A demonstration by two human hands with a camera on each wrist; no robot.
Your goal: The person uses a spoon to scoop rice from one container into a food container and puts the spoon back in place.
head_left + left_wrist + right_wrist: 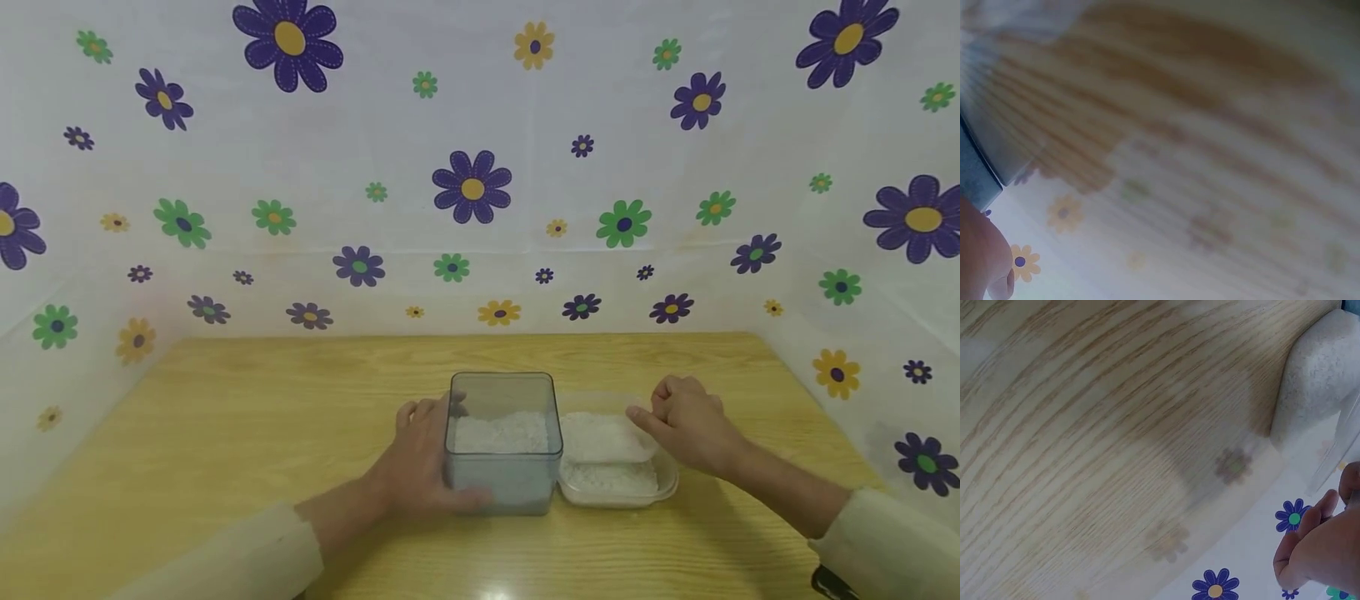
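Observation:
A square, tinted see-through container stands on the table, part filled with white grainy stuff. My left hand holds it from the left, thumb along the front and fingers by the far left side. Close on its right sits a low clear plastic tub, also with white grainy contents. Over this tub a thin translucent lid is tilted up, its right edge pinched by my right hand. In the right wrist view the lid reaches down to the fingertips. The left wrist view shows only part of the left hand.
A wood-grain table spreads under everything. White cloth printed with flowers stands behind it and along both sides. Light sleeves cover both forearms.

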